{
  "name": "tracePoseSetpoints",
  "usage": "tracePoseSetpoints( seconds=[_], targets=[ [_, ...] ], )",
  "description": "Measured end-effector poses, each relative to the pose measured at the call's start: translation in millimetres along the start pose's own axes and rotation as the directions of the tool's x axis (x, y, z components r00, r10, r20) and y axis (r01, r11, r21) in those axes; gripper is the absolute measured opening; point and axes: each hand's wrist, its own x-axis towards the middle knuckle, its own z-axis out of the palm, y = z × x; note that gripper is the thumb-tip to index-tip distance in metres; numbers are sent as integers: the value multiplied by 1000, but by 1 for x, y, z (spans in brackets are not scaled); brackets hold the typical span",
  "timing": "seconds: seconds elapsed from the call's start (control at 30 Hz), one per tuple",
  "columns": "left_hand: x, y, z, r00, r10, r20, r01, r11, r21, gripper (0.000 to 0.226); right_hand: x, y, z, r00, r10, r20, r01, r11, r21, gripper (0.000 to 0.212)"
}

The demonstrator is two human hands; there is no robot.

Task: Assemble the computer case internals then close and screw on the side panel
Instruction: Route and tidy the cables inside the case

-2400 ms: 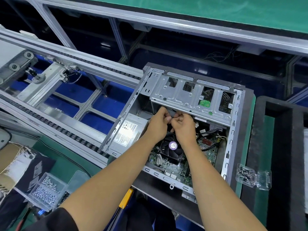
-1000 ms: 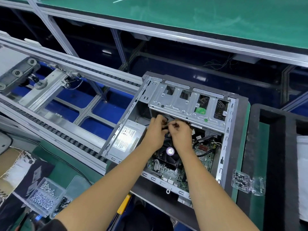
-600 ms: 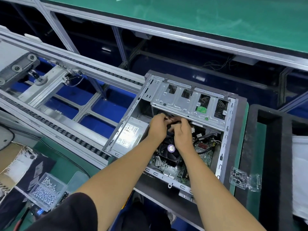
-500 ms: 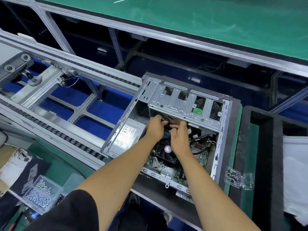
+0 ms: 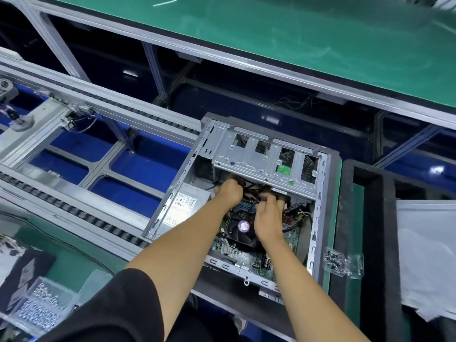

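We see the open computer case (image 5: 318, 218) lying on its side on a dark foam-edged pallet (image 5: 333, 169), with the side panel off and the insides showing. Our left hand (image 5: 228, 193) reaches in under the drive cage (image 5: 261, 159), fingers curled around dark cables (image 5: 249, 185) near the cage's lower edge. Our right hand (image 5: 267, 215) sits just beside it, fingers bent and pinching at the same bundle, though what exactly it grips is hidden by the knuckles. Below the hands is the CPU cooler fan (image 5: 243, 227) on the motherboard (image 5: 246, 261); the power supply (image 5: 183, 208) fills the case's left side. A clear bag of screws (image 5: 341, 264) rests by the pallet's right edge. A compartment box of screws (image 5: 39, 309) lies at the bench's near-left corner, beside the roller conveyor (image 5: 74, 213).
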Motion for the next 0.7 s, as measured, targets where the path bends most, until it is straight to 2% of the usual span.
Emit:
tracePoseSetpoints(
  seconds=[0.07, 0.13, 0.2, 0.37, 0.47, 0.57, 0.7],
  targets=[
    [1, -2, 4, 1000, -6, -16, 6, 1000, 1, 27, 2, 0, 0, 1000, -1, 0, 1, 993, -119, 35],
    [2, -4, 6, 999, -14, -37, 14, 1000, 8, 35, 2, 1, 2, 999, -14, 32, 24, 942, -336, 37],
    [2, -5, 6, 999, -9, -32, 9, 1000, 6, 35, 3, 0, 2, 999, -19, 40, 34, 911, -411, 33],
    [5, -8, 8, 998, 29, -46, -28, 999, 16, 40, 0, -2, -1, 995, -90, 32, 95, 893, -439, 8],
    [1, -8, 9, 997, 43, -62, -44, 999, -12, 38, 0, -3, -4, 996, -81, -36, 64, 937, -343, 7],
    [0, -9, 10, 995, 41, -92, -43, 999, -23, 28, -1, -1, -6, 994, -103, -25, 94, 964, -248, 18],
    [-1, -11, 12, 991, 33, -126, -35, 999, -15, 22, -4, -4, -9, 987, -147, -65, 129, 964, -231, 25]
  ],
)
